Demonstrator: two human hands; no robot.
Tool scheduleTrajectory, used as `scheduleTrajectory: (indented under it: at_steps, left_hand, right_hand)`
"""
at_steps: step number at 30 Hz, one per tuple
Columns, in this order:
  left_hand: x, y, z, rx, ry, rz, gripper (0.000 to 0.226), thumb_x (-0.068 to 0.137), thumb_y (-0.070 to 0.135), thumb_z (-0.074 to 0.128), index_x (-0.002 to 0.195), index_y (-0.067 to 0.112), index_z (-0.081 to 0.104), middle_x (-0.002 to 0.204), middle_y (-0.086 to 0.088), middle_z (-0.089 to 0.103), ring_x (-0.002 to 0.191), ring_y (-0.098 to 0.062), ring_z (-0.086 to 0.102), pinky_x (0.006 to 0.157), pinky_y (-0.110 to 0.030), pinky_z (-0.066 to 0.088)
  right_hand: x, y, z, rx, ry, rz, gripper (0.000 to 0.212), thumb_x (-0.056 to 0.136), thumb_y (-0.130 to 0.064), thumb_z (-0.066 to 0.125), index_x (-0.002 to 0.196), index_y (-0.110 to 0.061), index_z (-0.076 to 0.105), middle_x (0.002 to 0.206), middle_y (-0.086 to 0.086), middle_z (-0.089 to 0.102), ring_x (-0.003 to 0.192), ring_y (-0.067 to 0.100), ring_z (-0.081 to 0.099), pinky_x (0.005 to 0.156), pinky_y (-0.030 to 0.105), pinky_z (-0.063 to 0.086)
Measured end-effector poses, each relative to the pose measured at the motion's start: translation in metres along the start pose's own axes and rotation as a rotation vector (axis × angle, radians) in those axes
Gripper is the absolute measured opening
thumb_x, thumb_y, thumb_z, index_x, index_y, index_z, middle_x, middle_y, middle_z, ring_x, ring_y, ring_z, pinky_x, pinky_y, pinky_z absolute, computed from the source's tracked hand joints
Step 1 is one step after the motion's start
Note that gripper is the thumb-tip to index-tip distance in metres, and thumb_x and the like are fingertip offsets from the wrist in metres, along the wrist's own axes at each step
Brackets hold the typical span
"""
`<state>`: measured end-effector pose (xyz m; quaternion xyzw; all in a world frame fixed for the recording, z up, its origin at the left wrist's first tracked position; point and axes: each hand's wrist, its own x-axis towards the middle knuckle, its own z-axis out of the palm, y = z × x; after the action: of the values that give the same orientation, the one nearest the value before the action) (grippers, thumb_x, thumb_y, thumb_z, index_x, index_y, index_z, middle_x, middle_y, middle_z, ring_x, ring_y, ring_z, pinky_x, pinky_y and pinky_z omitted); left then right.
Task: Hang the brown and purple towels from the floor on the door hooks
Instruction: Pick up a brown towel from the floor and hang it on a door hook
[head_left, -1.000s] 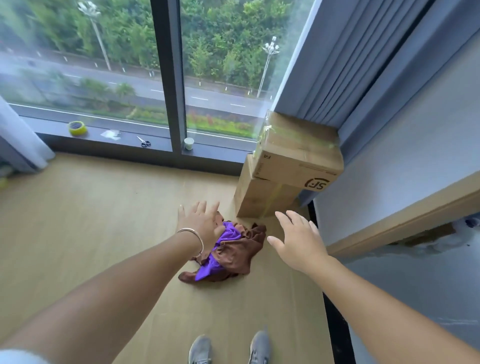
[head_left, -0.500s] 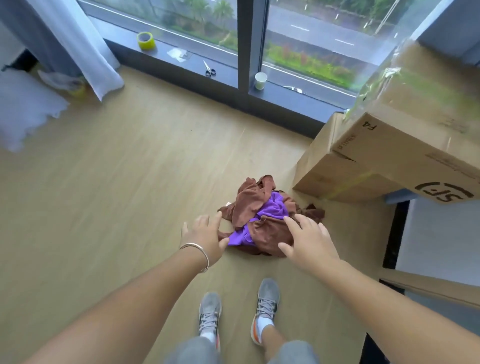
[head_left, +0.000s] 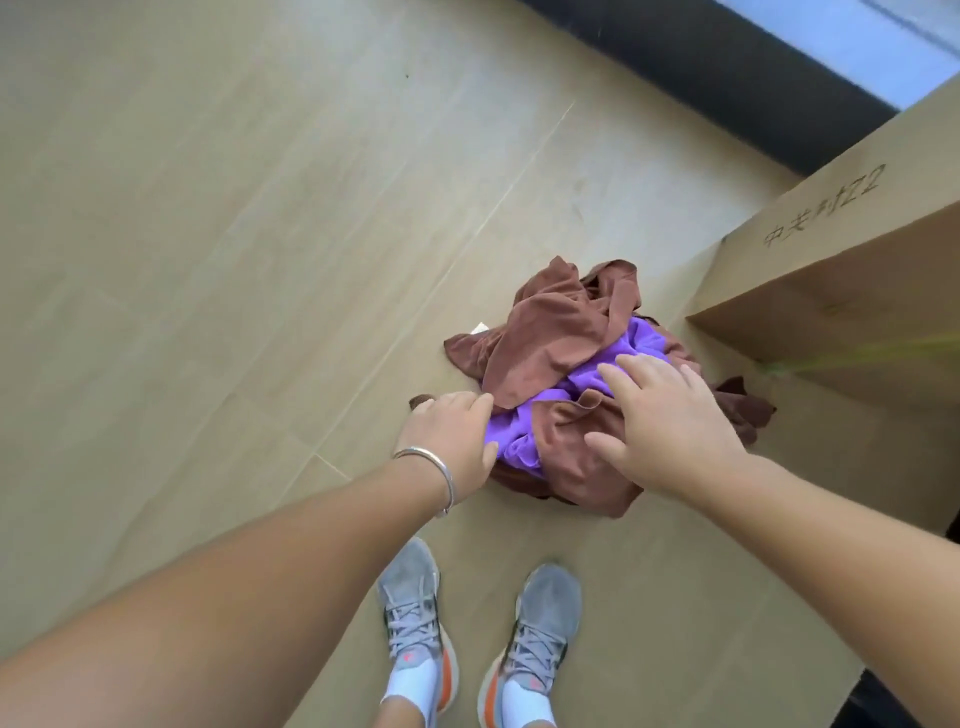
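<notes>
Fingers of both hands are spread and relaxed over the heap, grasping nothing yet. Nearest, below the wrists, stand two grey lace-up trainers (head_left: 415, 618) on the pale wood-plank floor (head_left: 208, 260). The left hand (head_left: 447, 441), a thin silver bangle (head_left: 431, 473) at its wrist, has its fingertips at the near left edge of the pile, its thumb against the crumpled purple cloth towel (head_left: 519, 441). The right hand (head_left: 670, 426) lies flat, fingers straight, over the middle of the heap, its fingertips on the purple folds and its thumb over the rumpled brown cloth towel (head_left: 550, 332). The two towels are tangled together on the floor, brown both under and over purple, so most of the brown rises beyond the fingertips. Farther right of the right fingers sits a large tan cardboard box (head_left: 831, 249), close beside the pile.

By my reading this is the pick-up step, barely begun. Next, the fingers need to curl into the cloth and gather both towels, or separate them, before lifting. The door hooks are not in view.
</notes>
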<state>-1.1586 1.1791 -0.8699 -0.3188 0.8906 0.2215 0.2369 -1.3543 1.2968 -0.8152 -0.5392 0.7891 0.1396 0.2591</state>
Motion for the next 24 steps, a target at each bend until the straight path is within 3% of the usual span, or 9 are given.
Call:
scheduleTrajectory:
  at_steps: [5,10,14,17,20,24]
  left_hand:
    - [0.071,-0.012,0.074,0.024,0.019,0.022,0.045,0.092,0.038,0.048,0.131,0.016,0.043,0.124,0.000,0.052,0.118,-0.022,0.048,0.093,-0.035,0.037]
    - [0.131,-0.019,0.121,-0.076,-0.017,0.047,0.056,0.090,0.045,0.052,0.136,0.015,0.038,0.132,-0.002,0.048,0.123,-0.025,0.046,0.095,-0.042,0.043]
    - [0.157,-0.020,0.144,-0.020,-0.030,0.020,0.042,0.087,0.039,0.058,0.121,0.018,0.045,0.122,-0.003,0.050,0.117,-0.026,0.049,0.083,-0.037,0.044]
    - [0.165,-0.020,0.144,0.064,0.063,0.000,0.017,0.092,0.019,0.047,0.107,0.017,0.051,0.116,-0.005,0.056,0.109,-0.029,0.055,0.068,-0.035,0.037]
    - [0.158,-0.026,0.126,0.072,0.097,-0.007,0.018,0.091,0.015,0.040,0.104,0.016,0.053,0.111,-0.007,0.060,0.103,-0.031,0.058,0.063,-0.036,0.034]
    - [0.131,-0.044,0.071,0.082,0.166,-0.035,0.024,0.086,0.017,0.048,0.109,0.022,0.051,0.101,-0.003,0.065,0.091,-0.029,0.063,0.059,-0.032,0.030]
  right_hand:
    - [0.080,0.012,0.065,-0.081,0.048,-0.072,0.071,0.086,-0.058,0.049,0.145,-0.023,0.030,0.152,0.002,0.030,0.142,0.022,0.021,0.115,0.048,0.019]
    - [0.149,0.029,0.101,-0.172,0.120,-0.166,0.062,0.084,-0.030,0.057,0.142,-0.021,0.037,0.149,0.001,0.035,0.141,0.022,0.024,0.113,0.043,0.021]
    - [0.176,0.045,0.109,-0.261,-0.097,-0.231,0.067,0.076,-0.033,0.072,0.136,-0.026,0.044,0.144,-0.002,0.041,0.133,0.023,0.037,0.101,0.041,0.038]
    - [0.174,0.048,0.116,-0.415,-0.071,-0.190,0.041,0.086,-0.024,0.055,0.127,-0.027,0.049,0.132,-0.001,0.050,0.116,0.025,0.051,0.084,0.036,0.042]
    - [0.162,0.045,0.104,-0.440,-0.017,-0.122,0.028,0.088,-0.022,0.053,0.116,-0.020,0.053,0.116,0.005,0.057,0.104,0.029,0.056,0.074,0.034,0.037]
    - [0.143,0.034,0.058,-0.439,0.013,-0.082,0.030,0.085,-0.011,0.052,0.114,-0.017,0.054,0.108,0.005,0.056,0.097,0.029,0.058,0.065,0.032,0.034]
